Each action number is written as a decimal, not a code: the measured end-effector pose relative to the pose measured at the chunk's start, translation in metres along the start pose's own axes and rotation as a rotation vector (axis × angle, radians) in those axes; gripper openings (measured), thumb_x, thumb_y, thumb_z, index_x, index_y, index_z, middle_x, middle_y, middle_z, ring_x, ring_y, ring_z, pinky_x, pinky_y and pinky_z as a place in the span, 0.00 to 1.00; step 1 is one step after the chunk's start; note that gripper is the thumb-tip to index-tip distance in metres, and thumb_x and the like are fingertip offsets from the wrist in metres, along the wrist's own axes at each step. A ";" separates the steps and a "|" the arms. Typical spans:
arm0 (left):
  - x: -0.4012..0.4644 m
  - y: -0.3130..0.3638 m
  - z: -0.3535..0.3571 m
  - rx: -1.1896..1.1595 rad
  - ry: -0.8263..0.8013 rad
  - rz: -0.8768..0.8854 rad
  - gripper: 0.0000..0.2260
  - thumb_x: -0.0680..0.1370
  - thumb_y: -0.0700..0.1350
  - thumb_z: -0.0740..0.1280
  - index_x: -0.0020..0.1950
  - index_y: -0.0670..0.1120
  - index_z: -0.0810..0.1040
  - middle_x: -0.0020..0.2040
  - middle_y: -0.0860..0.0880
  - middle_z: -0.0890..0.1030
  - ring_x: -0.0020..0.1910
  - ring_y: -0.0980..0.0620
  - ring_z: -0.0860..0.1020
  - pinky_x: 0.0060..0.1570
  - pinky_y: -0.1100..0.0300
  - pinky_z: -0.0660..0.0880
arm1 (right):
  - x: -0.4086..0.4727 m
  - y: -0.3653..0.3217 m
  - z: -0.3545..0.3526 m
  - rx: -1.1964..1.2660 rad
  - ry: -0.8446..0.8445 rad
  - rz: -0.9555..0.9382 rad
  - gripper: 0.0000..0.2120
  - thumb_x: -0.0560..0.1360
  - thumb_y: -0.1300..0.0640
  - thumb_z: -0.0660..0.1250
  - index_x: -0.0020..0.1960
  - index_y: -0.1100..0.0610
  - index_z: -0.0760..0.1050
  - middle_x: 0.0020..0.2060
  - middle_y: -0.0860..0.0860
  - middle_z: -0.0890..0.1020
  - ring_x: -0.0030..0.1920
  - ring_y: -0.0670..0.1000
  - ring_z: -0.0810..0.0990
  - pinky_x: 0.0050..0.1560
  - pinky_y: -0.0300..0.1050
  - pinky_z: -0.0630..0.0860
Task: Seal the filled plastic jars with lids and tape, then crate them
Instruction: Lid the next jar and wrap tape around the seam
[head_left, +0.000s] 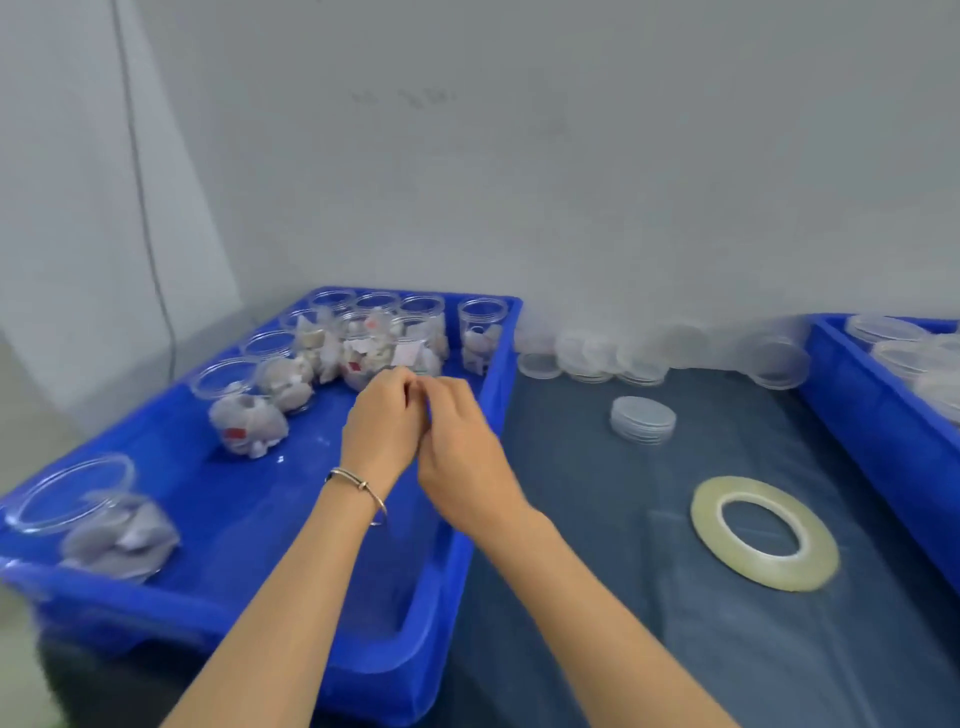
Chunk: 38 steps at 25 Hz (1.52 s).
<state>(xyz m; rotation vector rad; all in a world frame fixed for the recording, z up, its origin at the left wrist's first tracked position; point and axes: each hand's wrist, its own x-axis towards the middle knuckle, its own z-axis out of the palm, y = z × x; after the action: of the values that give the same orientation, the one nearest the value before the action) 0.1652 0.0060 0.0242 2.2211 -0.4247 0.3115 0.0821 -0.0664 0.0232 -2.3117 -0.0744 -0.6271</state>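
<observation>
Closest, at the left: a big blue crate (249, 525) on a dark table cover (649, 613). In its near left corner, a clear plastic jar (98, 519), open on top, tipped a little, with grey-white packets inside. No lid on it.

Over the right side of the crate: two bare hands, meeting in the air. Left hand (382, 415) with a thin bracelet (358, 491) on the wrist. Right hand (460, 441) just beside it, fingertips touching. Fingers of both curled in, maybe pinching something very small between them; too blurry to tell what.

To the right, flat on the table cover: a roll of clear tape (763, 532), well apart from the hands. A bit farther back: a small stack of clear lids (644, 420), alone on the cover.

Farther back in the crate: another filled jar (247, 415), standing near the middle, open on top. Behind it, more filled jars (374, 338) packed close together at the far end, all without lids. One more jar (482, 335) in the far right corner, a little apart from the rest.

Along the wall (519, 156): more clear lids (623, 358), in low heaps. At the far right edge: a second blue crate (883, 415), with lids or jars stacked inside.
</observation>
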 end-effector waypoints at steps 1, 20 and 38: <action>-0.001 -0.013 -0.007 0.006 0.037 -0.049 0.11 0.80 0.41 0.58 0.39 0.42 0.73 0.41 0.45 0.77 0.39 0.45 0.74 0.35 0.53 0.68 | 0.006 -0.006 0.017 -0.004 -0.049 0.002 0.26 0.75 0.69 0.58 0.72 0.58 0.61 0.66 0.52 0.66 0.58 0.54 0.72 0.47 0.48 0.73; 0.060 -0.133 -0.039 0.510 -0.003 -0.409 0.36 0.78 0.47 0.66 0.78 0.47 0.47 0.79 0.51 0.44 0.75 0.38 0.35 0.67 0.28 0.45 | 0.014 0.004 0.047 -0.205 -0.362 0.056 0.26 0.79 0.64 0.55 0.75 0.58 0.54 0.65 0.55 0.66 0.58 0.55 0.68 0.45 0.42 0.64; 0.064 -0.111 -0.060 0.169 0.353 -0.350 0.08 0.80 0.40 0.62 0.54 0.36 0.75 0.59 0.33 0.71 0.56 0.33 0.72 0.55 0.44 0.69 | 0.011 0.009 0.041 0.091 -0.220 0.077 0.24 0.79 0.59 0.57 0.74 0.53 0.59 0.69 0.49 0.64 0.60 0.51 0.72 0.53 0.44 0.71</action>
<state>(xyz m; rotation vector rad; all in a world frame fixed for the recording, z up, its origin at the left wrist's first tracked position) 0.2635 0.1068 0.0075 2.2904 0.1857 0.5523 0.1110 -0.0466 -0.0026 -2.2755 -0.1133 -0.3229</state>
